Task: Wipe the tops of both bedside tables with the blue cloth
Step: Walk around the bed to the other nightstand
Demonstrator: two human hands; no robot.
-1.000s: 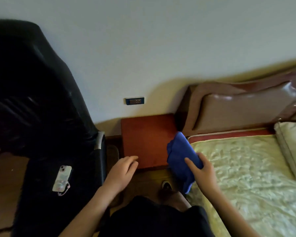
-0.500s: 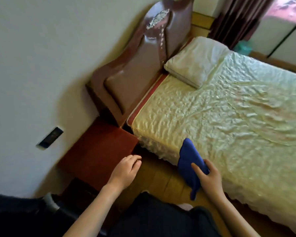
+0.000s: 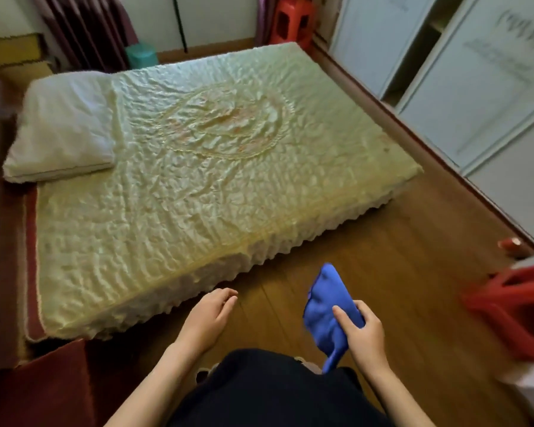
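My right hand (image 3: 366,332) grips the bunched blue cloth (image 3: 329,306), which hangs over the wooden floor in front of me. My left hand (image 3: 208,315) is empty, fingers loosely curled, held over the floor near the bed's frilled side. A corner of the reddish-brown bedside table (image 3: 34,386) shows at the bottom left, behind and left of both hands. The second bedside table is out of sight.
The bed (image 3: 198,186), with a cream quilted cover and a white pillow (image 3: 65,124), fills the middle. Wooden floor (image 3: 398,257) runs along its near side and foot. White wardrobe doors (image 3: 475,87) stand at right. A red object (image 3: 518,309) sits blurred at the right edge.
My view has swung right, from the bedside table and headboard to the whole bed and floor. The cloth has come off the table edge and is now over the floor.
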